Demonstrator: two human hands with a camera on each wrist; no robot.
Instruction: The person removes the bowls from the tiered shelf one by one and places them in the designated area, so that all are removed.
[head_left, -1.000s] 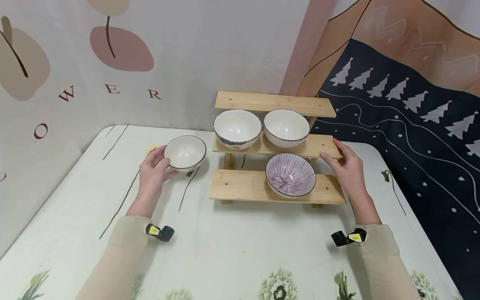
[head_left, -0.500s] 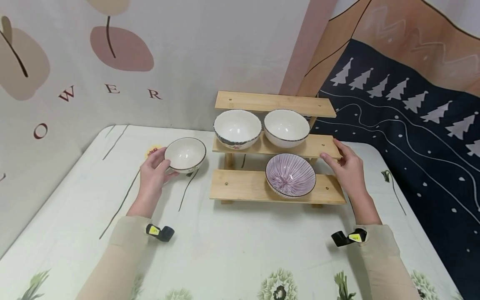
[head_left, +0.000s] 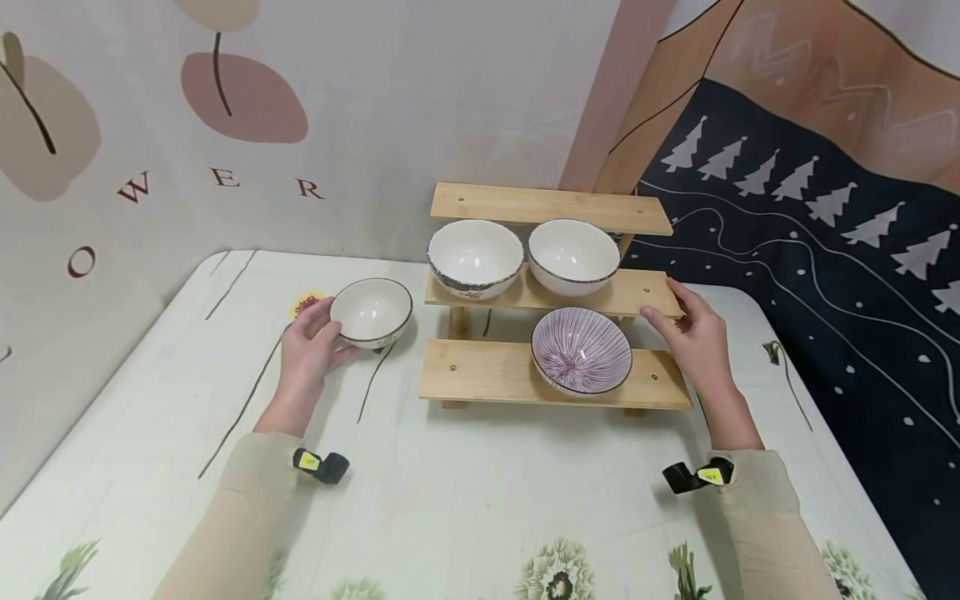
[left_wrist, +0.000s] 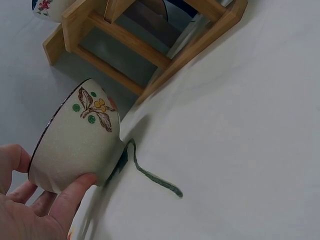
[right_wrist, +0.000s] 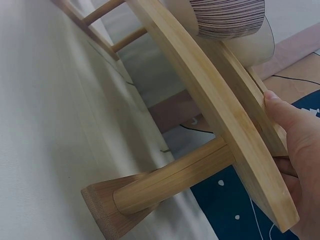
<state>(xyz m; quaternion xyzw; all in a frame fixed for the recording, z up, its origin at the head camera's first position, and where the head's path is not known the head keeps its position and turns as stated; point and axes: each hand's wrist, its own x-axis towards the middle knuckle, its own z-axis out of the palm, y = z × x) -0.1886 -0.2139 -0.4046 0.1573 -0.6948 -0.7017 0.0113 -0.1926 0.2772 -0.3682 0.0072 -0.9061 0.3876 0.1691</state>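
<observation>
My left hand holds a cream bowl with a dark rim, left of the wooden rack. Its thumb is at the rim and its fingers are round the side. In the left wrist view, the bowl shows a painted leaf-and-berry sprig. Its foot is close to the tablecloth; whether it touches, I cannot tell. My right hand grips the right end of the rack's middle shelf, thumb above. In the right wrist view, the thumb lies on that shelf's edge, and the other fingers are partly hidden.
On the middle shelf stand a white bowl with a dark patterned rim and a plain white bowl. A purple-striped bowl sits on the bottom shelf. The top shelf is behind. Floral cloth covers the table.
My left hand and the cream bowl have come down slightly, toward the tablecloth. The right hand, the rack and the other bowls stay where they were.
</observation>
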